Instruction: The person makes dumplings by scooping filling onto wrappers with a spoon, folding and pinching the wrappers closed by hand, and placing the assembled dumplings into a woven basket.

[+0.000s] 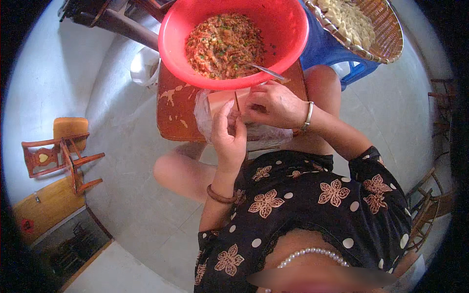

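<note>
My left hand (229, 136) and my right hand (277, 105) meet just below a red plastic basin (165, 46). The thumb and fingers of each are drawn together, and whatever they pinch is too small or hidden to name. Under them, a clear plastic bag (203, 119) lies on a worn brown wooden stool (171, 110), with flat, pale pinkish sheets (215, 101) in or on it. Reddish chopped filling with green bits (222, 46) fills part of the basin. A metal spoon (268, 72) rests in it, its handle over the near rim.
To the right, a woven bamboo basket (396, 46) of pale, wrapped dumpling-like pieces (349, 22) sits on a blue plastic stool (317, 49). Behind the wooden stool is a white container (142, 66). A wooden chair (68, 151) stands at the left, more chairs at the right.
</note>
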